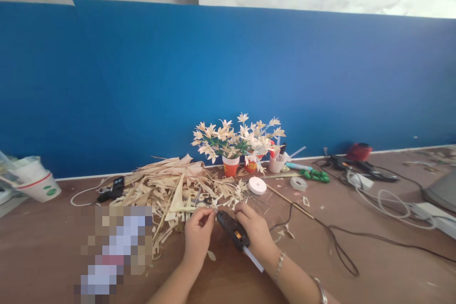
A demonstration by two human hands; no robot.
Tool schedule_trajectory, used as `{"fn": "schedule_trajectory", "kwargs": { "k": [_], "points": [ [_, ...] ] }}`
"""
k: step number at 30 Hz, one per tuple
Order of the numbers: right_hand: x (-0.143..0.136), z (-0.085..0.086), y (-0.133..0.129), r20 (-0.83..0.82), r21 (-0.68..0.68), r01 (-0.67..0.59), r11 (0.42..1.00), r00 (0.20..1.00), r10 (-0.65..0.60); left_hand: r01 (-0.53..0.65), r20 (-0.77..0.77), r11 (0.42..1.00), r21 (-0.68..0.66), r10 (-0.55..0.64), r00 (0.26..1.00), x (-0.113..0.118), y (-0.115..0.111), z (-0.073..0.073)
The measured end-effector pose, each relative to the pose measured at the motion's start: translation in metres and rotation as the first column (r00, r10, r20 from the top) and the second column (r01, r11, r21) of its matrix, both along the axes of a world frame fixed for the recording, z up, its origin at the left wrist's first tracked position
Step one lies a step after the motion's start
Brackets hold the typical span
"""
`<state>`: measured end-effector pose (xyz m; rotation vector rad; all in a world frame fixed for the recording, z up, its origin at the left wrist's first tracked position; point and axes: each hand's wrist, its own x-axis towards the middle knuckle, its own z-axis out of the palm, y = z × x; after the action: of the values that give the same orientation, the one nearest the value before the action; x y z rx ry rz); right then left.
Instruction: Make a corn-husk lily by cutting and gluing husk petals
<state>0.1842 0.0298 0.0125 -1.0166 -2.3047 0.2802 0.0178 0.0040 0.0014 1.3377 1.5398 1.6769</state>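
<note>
My right hand [253, 228] is wrapped round a black hot glue gun [233, 230], and a clear glue stick [253, 259] juts from its rear end. The gun's nozzle points at the fingertips of my left hand [198, 232]. Those fingers are pinched together on what looks like a small pale husk flower [214, 203], mostly hidden by the fingers. Just beyond both hands spreads a heap of dry, cream-coloured husks [167, 180]. One loose petal [211, 255] lies on the brown table [221, 285] between my forearms.
Behind the husks, pale artificial flowers [228, 135] stand in red cups [231, 167]. A white tape roll [257, 185], a clear tape roll [298, 183] and green material [315, 175] lie to their right. Dark cables [338, 247] cross the right side. A paper cup [42, 187] stands far left.
</note>
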Motion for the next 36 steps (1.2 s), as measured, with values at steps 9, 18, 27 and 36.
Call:
{"fn": "schedule_trajectory", "kwargs": {
  "k": [9, 18, 27, 36],
  "points": [
    [-0.0007, 0.0031, -0.0014, 0.006, -0.015, 0.004, 1.0, 1.0, -0.004, -0.028, -0.05, 0.999, 0.042, 0.03, 0.998, -0.0003, -0.0002, -0.0009],
    [-0.0004, 0.0003, -0.0006, 0.004, -0.025, 0.008, 1.0, 1.0, -0.008, -0.053, -0.118, 0.994, 0.1, 0.065, 0.991, 0.0, -0.0022, 0.0023],
    [-0.0007, -0.0009, 0.0, -0.016, -0.007, -0.004, 1.0, 1.0, 0.004, -0.087, -0.218, 0.98, 0.178, 0.126, 0.968, -0.0004, -0.0016, -0.0035],
    [-0.0013, 0.001, -0.0006, -0.008, -0.02, 0.007, 1.0, 1.0, -0.007, -0.084, -0.228, 0.981, 0.174, 0.124, 0.966, -0.0006, -0.0026, -0.0044]
  ]
}}
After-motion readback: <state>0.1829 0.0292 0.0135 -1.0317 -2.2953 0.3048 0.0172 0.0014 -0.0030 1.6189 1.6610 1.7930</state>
